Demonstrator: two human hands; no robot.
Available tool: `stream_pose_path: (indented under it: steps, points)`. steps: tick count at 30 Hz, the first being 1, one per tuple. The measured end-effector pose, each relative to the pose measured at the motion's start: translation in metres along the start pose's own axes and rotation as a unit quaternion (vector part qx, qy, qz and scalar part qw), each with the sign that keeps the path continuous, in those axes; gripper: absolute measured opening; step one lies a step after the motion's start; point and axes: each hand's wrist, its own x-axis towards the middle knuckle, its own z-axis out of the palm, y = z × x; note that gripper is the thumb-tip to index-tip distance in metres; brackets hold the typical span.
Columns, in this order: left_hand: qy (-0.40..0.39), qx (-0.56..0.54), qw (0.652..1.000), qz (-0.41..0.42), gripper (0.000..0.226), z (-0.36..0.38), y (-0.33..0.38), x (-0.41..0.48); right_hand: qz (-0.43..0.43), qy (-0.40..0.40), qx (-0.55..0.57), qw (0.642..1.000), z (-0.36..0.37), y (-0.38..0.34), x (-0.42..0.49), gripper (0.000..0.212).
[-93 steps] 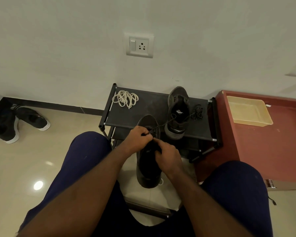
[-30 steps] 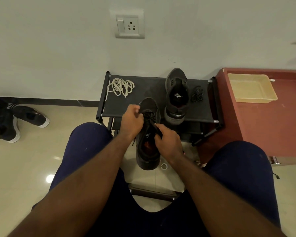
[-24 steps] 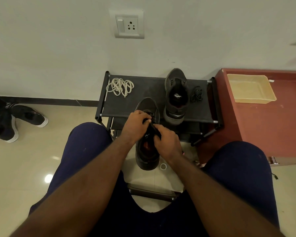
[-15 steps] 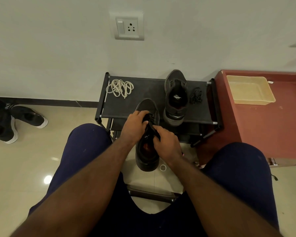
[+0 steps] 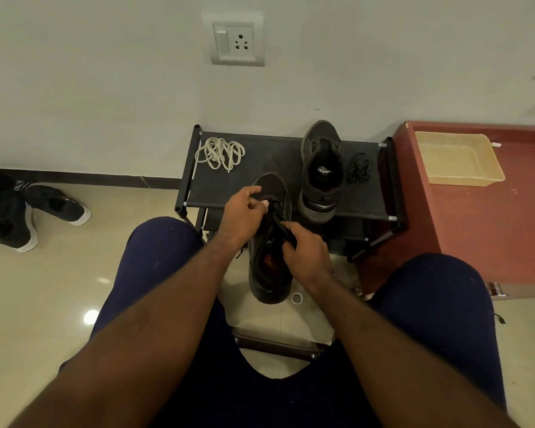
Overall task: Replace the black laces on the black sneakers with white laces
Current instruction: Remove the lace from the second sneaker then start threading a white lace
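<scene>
Two spare shoes (image 5: 28, 211) sit idle at the far left of the frame, on the floor by the skirting, out of play. Moving right, white laces (image 5: 219, 153) lie coiled at the upper-left corner of the rack (image 5: 260, 186), well apart from both hands and untouched. Centre frame now: the left hand (image 5: 243, 216) is on the near sneaker (image 5: 271, 264), fingers (image 5: 254, 190) curled over the tongue area, thumb and forefinger pinched at what looks like the black lace (image 5: 275, 213) up by the front eyelets. That sneaker runs lengthwise up the frame, heel toward the person, toe resting on the rack's front edge. The right hand (image 5: 306, 253) grips the shoe's right side at mid-length, fingers closed on the collar, steadying it. So the lace lies just beyond the right hand and directly under the left, which makes the left hand the nearer one for the next pull; I'd judge it should draw upward and away along the shoe's long axis. Further right, the second sneaker (image 5: 322, 168) stands on the rack, toe at the wall, apparently unlaced, with a small black bundle (image 5: 359, 168) just beside it, likely its removed lace. Far right, a tan tray (image 5: 459, 159) sits on a red cabinet (image 5: 491, 236).
</scene>
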Motion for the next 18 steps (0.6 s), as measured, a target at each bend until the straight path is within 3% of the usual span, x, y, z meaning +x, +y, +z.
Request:
stream_pose_path:
  steps: [3,8,10,12,14,16,18]
  points:
    - [-0.016,0.088,0.996,0.03,0.028,-0.001,0.003,-0.003,-0.002,0.002,0.005,1.0,-0.001,0.0,0.0,0.045]
    - [-0.053,0.263,0.958,0.096,0.02,0.001,-0.006,-0.003,-0.005,-0.005,0.007,1.0,0.001,0.002,-0.001,0.046]
    - [-0.032,0.212,0.974,0.075,0.023,0.003,-0.002,-0.004,-0.002,-0.006,0.013,1.0,0.001,0.002,-0.001,0.047]
    - [0.016,0.001,0.999,-0.039,0.024,0.003,0.005,-0.004,0.006,-0.006,0.024,1.0,0.0,0.002,-0.001,0.046]
    - [0.093,-0.187,0.967,-0.144,0.021,-0.003,0.009,-0.001,0.02,-0.003,0.043,0.999,0.0,0.003,0.0,0.045]
    - [0.15,-0.178,0.964,-0.131,0.01,-0.012,0.009,0.002,0.032,-0.005,0.057,0.998,0.001,0.003,0.001,0.045]
    - [0.167,-0.082,0.982,-0.034,0.011,-0.018,0.008,0.001,0.032,-0.009,0.05,0.998,0.002,0.003,0.0,0.047]
